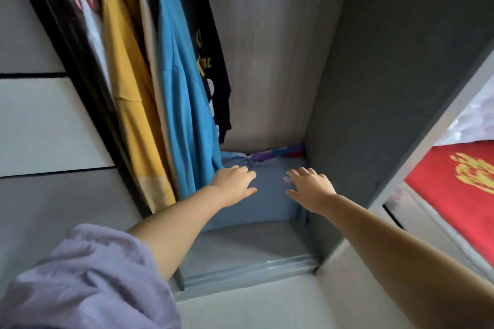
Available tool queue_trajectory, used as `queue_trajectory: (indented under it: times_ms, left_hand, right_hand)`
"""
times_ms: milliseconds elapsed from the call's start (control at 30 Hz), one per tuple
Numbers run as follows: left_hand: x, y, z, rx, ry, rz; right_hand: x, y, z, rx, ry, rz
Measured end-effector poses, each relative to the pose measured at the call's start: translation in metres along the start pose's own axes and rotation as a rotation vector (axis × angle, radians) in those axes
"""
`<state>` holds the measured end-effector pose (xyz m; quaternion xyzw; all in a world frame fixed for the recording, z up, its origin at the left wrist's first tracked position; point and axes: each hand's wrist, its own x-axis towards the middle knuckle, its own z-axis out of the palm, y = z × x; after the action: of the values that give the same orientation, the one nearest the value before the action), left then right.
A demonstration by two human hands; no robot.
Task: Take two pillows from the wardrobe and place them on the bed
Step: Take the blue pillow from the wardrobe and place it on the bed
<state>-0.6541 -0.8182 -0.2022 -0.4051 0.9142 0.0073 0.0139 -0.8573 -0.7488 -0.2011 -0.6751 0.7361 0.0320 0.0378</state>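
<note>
A grey-blue pillow [267,203] lies on the floor of the open wardrobe [267,48], pushed against the back wall. A second pillow [283,153] with purple, blue and red patches shows as a strip behind it. My left hand [235,184] hovers over the pillow's left part with fingers spread, holding nothing. My right hand [310,187] reaches over its right part, fingers apart and empty too. Whether the palms touch the fabric I cannot tell.
Hanging clothes fill the wardrobe's left side: a yellow garment [128,88], a blue shirt [181,104], a black printed top [211,43]. A grey partition [387,88] bounds the right side. Beyond it lies red fabric with gold embroidery [459,187]. A sliding door [40,115] stands at left.
</note>
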Motion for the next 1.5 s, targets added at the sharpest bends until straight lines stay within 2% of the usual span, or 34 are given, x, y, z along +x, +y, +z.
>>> queue_trajectory:
  times_ms: [133,300,533,733,1000,1200,1267,1400,1500]
  left_hand:
    - [0.021,0.021,0.041,-0.077,-0.090,-0.069]
    - [0.060,0.018,0.083,-0.092,-0.194,-0.096]
    - [0.163,-0.016,0.144,-0.188,-0.320,-0.159]
    - [0.257,-0.063,0.197,-0.199,-0.420,-0.216]
    - [0.333,-0.121,0.318,-0.053,-0.419,-0.341]
    - [0.385,-0.155,0.395,-0.059,-0.356,-0.446]
    - [0.395,-0.157,0.418,-0.040,-0.379,-0.469]
    - [0.398,-0.154,0.449,0.040,-0.316,-0.496]
    - [0.394,-0.152,0.456,0.073,-0.384,-0.461]
  right_hand:
    - [0.004,0.038,0.034,0.000,-0.102,0.000]
    - [0.046,0.052,0.076,0.046,-0.189,0.011]
    - [0.167,0.063,0.125,0.106,-0.289,0.029]
    - [0.277,0.083,0.183,0.204,-0.302,0.064]
    - [0.397,0.105,0.289,0.131,-0.360,0.024]
    - [0.482,0.115,0.351,0.018,-0.300,-0.035]
    - [0.496,0.123,0.373,-0.057,-0.314,-0.050]
    - [0.488,0.128,0.420,-0.205,-0.305,-0.155]
    - [0.478,0.128,0.437,-0.205,-0.295,-0.184]
